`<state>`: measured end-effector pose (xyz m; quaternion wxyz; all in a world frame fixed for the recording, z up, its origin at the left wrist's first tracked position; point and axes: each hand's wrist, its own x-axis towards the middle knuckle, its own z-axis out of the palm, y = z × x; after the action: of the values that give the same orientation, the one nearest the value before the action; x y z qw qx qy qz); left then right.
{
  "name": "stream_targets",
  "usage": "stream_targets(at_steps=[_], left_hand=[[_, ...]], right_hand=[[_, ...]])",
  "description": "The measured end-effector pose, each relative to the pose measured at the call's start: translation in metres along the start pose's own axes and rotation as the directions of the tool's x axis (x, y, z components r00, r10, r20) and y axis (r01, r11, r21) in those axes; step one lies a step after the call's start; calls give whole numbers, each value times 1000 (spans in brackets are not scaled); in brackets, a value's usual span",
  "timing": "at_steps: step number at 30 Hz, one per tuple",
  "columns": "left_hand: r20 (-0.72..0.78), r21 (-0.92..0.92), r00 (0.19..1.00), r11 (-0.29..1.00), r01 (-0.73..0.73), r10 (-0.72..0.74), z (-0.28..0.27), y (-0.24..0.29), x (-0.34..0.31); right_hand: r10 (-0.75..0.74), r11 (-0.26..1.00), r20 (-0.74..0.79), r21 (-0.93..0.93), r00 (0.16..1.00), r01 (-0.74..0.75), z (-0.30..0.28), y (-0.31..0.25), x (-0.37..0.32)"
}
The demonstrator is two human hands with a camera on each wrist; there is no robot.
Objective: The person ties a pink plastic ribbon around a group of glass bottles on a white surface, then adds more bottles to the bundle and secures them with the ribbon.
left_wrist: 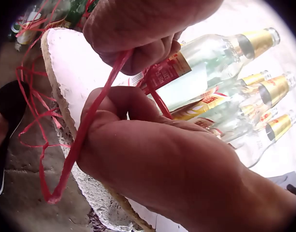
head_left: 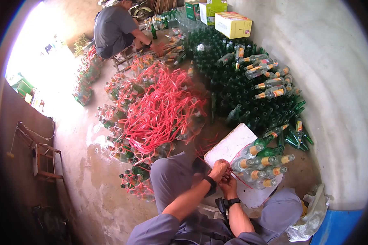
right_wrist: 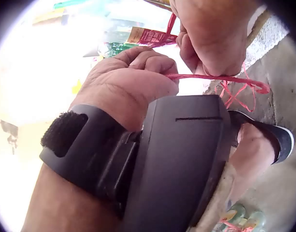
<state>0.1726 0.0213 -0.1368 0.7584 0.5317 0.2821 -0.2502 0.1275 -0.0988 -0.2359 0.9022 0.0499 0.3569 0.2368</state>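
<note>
In the head view, several clear glass bottles [head_left: 257, 163] with gold neck foil lie close together on a white board [head_left: 229, 145]. My left hand [head_left: 220, 169] and right hand [head_left: 228, 185] meet at their left end, fingers curled on red plastic twine [left_wrist: 97, 104]. The twine runs from the left hand [left_wrist: 143, 34] across the right fist [left_wrist: 152, 140] and hangs in a loop beyond it. Another red strand leads from the hands toward the labelled bottles [left_wrist: 213, 58]. In the right wrist view, twine comes out of the right fist [right_wrist: 133, 75]; the fingertips are partly hidden.
A heap of red twine [head_left: 159, 110] covers bundled bottles at front left. Many green bottles [head_left: 229, 90] stand by the wall, with clear ones lying on top. A person [head_left: 114, 30] sits on a stool beyond. Cartons [head_left: 233, 25] are behind; a plastic bag [head_left: 313, 214] lies at right.
</note>
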Motion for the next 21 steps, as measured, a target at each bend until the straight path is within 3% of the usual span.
stream_targets(at_steps=[3,5,8,15,17,18,20,21], left_hand=[[11,-12,1000,1000,5,-5,-1,0,-2],[4,-28,1000,1000,1,-1,0,-2,0],[14,-46,999,998,-38,39,-3,-15,12],[-22,7,1000,1000,9,-9,1,-4,4],[-32,-41,998,997,-64,63,2,-9,9],[-32,-42,998,997,-62,61,3,-10,10],[-46,-63,997,996,-71,68,4,-11,12],[-48,-64,997,995,-70,67,5,-11,12]], right_hand=[[21,999,70,-27,997,-20,-2,4,-1],[-44,974,132,-216,990,73,3,7,-5],[-101,941,122,-310,987,134,7,9,-8],[-37,965,116,-254,993,66,10,12,-15],[-193,742,258,-592,947,313,19,22,-22],[-194,743,256,-593,947,312,16,19,-19],[-95,937,178,-316,980,148,10,9,-7],[-93,937,176,-317,980,146,4,3,0]])
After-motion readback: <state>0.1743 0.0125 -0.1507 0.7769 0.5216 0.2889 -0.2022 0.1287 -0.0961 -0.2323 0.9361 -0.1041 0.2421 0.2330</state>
